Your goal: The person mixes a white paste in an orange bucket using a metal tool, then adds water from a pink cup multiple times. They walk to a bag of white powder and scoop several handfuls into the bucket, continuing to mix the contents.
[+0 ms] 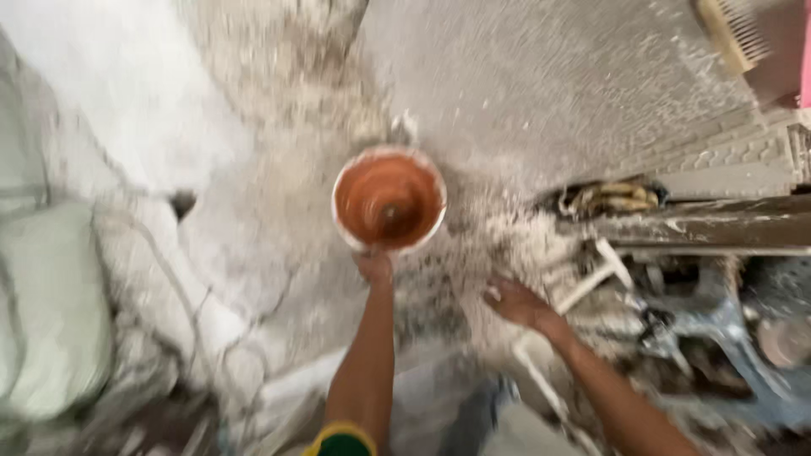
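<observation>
While the view is motion-blurred, items are listed near to far.

1. Sleeve cuff (341,439), green w/ yellow edge, bottom centre, on left arm.
2. Left hand (374,267): closed on near rim of orange bowl, arm stretched straight fwd.
3. Right hand (517,302): fingers spread open, palm down on white powder pile; grips nothing.
4. White powder pile (498,245): loose, crumbly heap on floor, just right of bowl, spilling toward machine.
5. White bar (591,283): thin, slanted, just right of right hand; touching or not, can't tell.
6. Machine (718,312): grey-blue metal body, dust-caked, lower right; dark beam runs across above it.
7. Orange bowl (389,199): round, whitish rim, inside terracotta-orange w/ dark spot at centre; held over floor at frame centre, left of powder pile.
8. Pale green sack (51,312): bulging, soft, far left edge; no label legible.
9. Floor (549,84): grey concrete, speckled w/ white dust.
10. Yellowish objs. (612,198): bunch in dark recess, right of centre, beyond beam; kind unclear.
11. Brush (731,34): tan bristles, top right corner, well apart from hands.
12. Pink strip (805,51): at right edge, beside brush.
</observation>
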A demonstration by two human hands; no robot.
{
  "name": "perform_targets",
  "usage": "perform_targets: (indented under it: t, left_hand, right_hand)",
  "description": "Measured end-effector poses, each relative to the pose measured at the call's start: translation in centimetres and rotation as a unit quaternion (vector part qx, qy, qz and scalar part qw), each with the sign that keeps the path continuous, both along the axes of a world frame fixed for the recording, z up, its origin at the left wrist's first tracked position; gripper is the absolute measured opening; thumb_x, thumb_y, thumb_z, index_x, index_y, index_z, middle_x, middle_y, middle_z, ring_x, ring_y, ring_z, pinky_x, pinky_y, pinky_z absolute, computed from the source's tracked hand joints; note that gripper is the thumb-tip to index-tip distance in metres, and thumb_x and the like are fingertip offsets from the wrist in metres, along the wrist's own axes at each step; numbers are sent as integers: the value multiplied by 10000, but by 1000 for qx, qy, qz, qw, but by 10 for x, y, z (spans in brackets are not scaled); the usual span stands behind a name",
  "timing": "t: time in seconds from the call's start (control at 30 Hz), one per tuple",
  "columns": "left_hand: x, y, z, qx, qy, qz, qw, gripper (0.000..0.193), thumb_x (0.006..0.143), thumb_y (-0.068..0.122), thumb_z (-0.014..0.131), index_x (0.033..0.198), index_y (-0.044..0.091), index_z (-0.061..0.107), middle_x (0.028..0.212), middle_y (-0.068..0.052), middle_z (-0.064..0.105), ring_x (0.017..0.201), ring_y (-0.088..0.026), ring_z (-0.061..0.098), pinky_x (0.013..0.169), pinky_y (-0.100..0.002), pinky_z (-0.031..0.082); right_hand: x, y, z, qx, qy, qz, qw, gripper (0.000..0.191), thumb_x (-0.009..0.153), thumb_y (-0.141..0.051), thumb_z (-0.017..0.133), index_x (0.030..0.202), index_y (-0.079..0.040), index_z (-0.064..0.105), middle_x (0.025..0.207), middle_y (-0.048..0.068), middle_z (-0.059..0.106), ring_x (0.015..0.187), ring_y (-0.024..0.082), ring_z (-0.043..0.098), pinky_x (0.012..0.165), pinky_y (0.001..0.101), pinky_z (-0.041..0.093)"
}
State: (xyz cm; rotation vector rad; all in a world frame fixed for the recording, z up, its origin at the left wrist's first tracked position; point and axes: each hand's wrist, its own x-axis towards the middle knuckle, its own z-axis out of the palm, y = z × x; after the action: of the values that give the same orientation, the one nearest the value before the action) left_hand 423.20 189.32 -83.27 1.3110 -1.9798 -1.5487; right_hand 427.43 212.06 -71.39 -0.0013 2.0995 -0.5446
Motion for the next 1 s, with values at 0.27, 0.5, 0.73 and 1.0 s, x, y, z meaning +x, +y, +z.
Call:
perform_targets:
  t: [0.27,0.5,0.73,1.0]
  left_hand:
    - [44,104,4,317,46,75,944,448,1132,243,592,1277,-151,435,1034,-199,368,889,-358,380,770,-483,396]
    - [-95,240,156,-238,483,-477,694,438,1023,91,587,1441,-4,497,1486,-186,533,1448,-354,456,1266,-477,337]
    - [-185,355,288,-765,299,-435,369,569,965,241,594,1510,100,507,1149,-173,662,1157,-340,601,1186,-550,239]
    - [-139,268,261,-556,362,-490,565,532,1023,0,516,1528,164,523,1244,-185,671,978,-316,670,1137,-494,224]
  right_hand:
    - [31,50,31,-74,1,-139,988,757,989,-597,476,1587,-182,270,1545,99,485,1348,279,570,1113,449,446]
    - [131,107,91,-233,213,-256,914,542,997,-423,476,1492,-205,516,1409,44,665,1208,239,670,1015,426,527]
    - [151,142,57,-37,593,-211,776,357,1025,-226,541,1347,-115,647,1481,71,582,1401,332,515,1151,560,401]
    - [149,160,35,-31,563,-198,802,367,940,-146,633,1303,-154,681,1527,74,538,1436,344,434,1149,584,315]
